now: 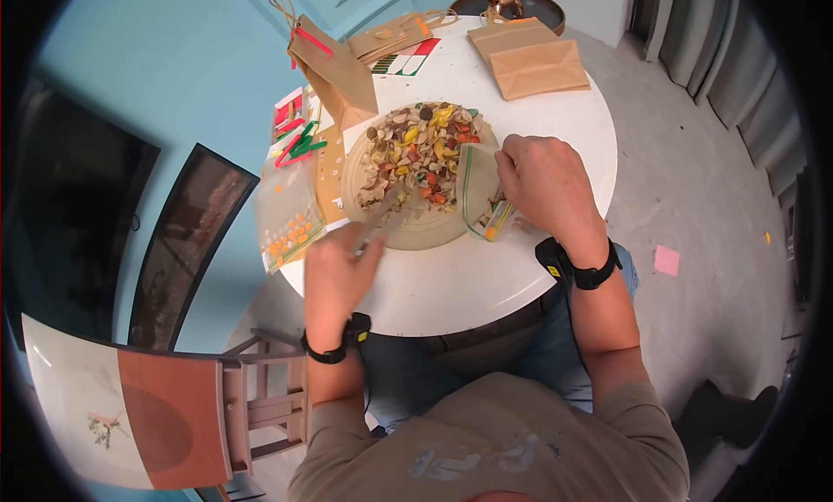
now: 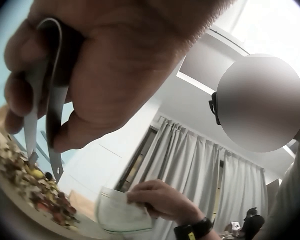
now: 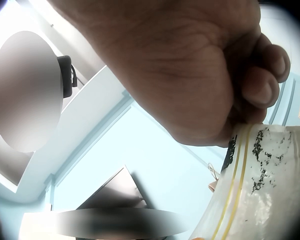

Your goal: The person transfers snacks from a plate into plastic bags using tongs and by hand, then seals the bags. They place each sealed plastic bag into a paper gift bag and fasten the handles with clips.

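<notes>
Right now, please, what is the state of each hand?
Left hand: closed on metal tongs, tips over the mixed pieces.
Right hand: closed, pinching the edge of a clear zip bag.

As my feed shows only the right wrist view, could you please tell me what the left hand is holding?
Observer: The left hand grips metal tweezers, their tips apart.
Operator: Thank you; what lies nearby on the table?
Observer: A pile of mixed, colourful pieces on a round tray.
Operator: And where is the zip bag relative to that tray?
Observer: The head view shows it over the tray's right edge, with the right hand at its upper side.
</notes>
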Available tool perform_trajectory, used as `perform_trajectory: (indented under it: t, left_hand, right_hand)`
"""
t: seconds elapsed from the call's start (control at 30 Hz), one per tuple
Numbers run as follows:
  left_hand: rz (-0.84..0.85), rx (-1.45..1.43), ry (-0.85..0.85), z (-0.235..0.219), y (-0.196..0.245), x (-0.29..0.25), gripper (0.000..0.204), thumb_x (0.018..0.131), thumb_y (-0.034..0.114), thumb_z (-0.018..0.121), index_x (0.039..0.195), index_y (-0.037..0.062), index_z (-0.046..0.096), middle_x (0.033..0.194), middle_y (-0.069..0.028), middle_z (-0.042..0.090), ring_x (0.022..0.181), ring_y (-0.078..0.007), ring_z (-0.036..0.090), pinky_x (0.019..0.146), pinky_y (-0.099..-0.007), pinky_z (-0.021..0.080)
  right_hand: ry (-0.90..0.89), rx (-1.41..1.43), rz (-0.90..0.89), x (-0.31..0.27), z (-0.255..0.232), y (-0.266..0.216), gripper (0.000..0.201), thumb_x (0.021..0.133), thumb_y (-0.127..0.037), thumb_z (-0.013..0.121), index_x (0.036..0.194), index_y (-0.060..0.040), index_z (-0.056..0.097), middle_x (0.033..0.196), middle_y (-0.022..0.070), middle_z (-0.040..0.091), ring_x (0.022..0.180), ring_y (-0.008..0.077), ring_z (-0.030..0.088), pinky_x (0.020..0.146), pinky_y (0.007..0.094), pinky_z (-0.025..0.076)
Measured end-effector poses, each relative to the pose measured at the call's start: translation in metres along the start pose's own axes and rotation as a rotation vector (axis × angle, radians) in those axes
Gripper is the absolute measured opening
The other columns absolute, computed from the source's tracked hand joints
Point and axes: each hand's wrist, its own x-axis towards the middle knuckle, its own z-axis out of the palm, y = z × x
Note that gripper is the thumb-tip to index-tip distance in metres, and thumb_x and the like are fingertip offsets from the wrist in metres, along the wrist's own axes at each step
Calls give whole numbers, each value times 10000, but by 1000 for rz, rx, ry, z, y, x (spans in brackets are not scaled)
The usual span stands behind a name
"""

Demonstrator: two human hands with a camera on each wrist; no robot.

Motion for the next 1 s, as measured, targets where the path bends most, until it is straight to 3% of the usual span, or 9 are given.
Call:
perform_trajectory:
  t: [0.07, 0.27, 0.4, 0.47, 0.5, 0.6, 0.7, 0.8, 1.0]
  left_hand:
    - [-217, 131, 23, -11, -20, -1, 283, 954, 236, 850, 1062, -25, 846, 699, -248, 702, 620, -410, 712, 652, -474, 566]
    - [-330, 153, -31, -7, -56, 5, 310, 962, 273, 838, 993, -35, 845, 619, -244, 650, 589, -414, 691, 623, -477, 545]
    - [-234, 133, -97, 12, -51, 15, 330, 965, 284, 828, 956, -46, 826, 646, -258, 666, 630, -444, 706, 647, -502, 556]
    - [-145, 142, -124, 23, -47, 22, 357, 964, 300, 820, 922, -55, 802, 704, -285, 692, 715, -481, 730, 693, -532, 575]
    - [-192, 149, -166, 22, -34, 27, 374, 965, 312, 816, 903, -55, 786, 760, -309, 710, 793, -508, 739, 735, -554, 587]
    - [-137, 199, -150, 32, -36, 35, 392, 954, 337, 823, 979, -54, 818, 772, -294, 721, 766, -468, 751, 722, -506, 584]
    - [-144, 208, -169, 35, -30, 38, 395, 958, 338, 825, 985, -56, 819, 783, -297, 725, 783, -473, 755, 733, -514, 589]
    - [-128, 176, -164, 37, -29, 36, 359, 971, 311, 828, 896, -39, 794, 748, -294, 711, 778, -502, 734, 721, -552, 586]
    - [-136, 76, -147, 39, -30, 30, 276, 992, 233, 813, 924, -34, 817, 714, -288, 681, 724, -484, 716, 676, -521, 561]
  right_hand:
    - [1, 2, 0, -1, 0, -1, 262, 1005, -129, 674, 815, 44, 724, 768, 282, 703, 752, 472, 721, 756, 547, 584]
    - [10, 1, -9, -1, 1, -1, 261, 1004, -125, 672, 814, 45, 722, 766, 284, 704, 743, 473, 720, 753, 549, 586]
    - [-11, -8, 0, 1, 1, -3, 266, 1011, -127, 667, 814, 44, 720, 765, 285, 703, 742, 473, 720, 756, 549, 587]
    - [-19, -9, -1, 1, 2, -5, 268, 1013, -128, 665, 814, 44, 720, 765, 285, 703, 744, 472, 720, 759, 549, 587]
    - [-12, -5, -6, 1, 3, -5, 269, 1014, -128, 664, 814, 43, 719, 764, 284, 703, 744, 472, 720, 762, 548, 586]
    - [-14, -4, -5, 2, 4, -5, 271, 1015, -129, 662, 813, 43, 719, 765, 282, 703, 745, 470, 721, 767, 546, 585]
    - [-22, -7, 2, 2, 4, -3, 271, 1015, -130, 663, 813, 42, 719, 766, 280, 704, 747, 469, 722, 768, 544, 585]
    - [-22, -7, 2, 2, 5, -2, 271, 1015, -132, 665, 815, 42, 721, 766, 277, 706, 750, 468, 723, 767, 543, 585]
    - [-31, -4, 14, 1, 1, -4, 273, 1018, -137, 669, 818, 41, 726, 765, 275, 707, 751, 465, 725, 764, 545, 586]
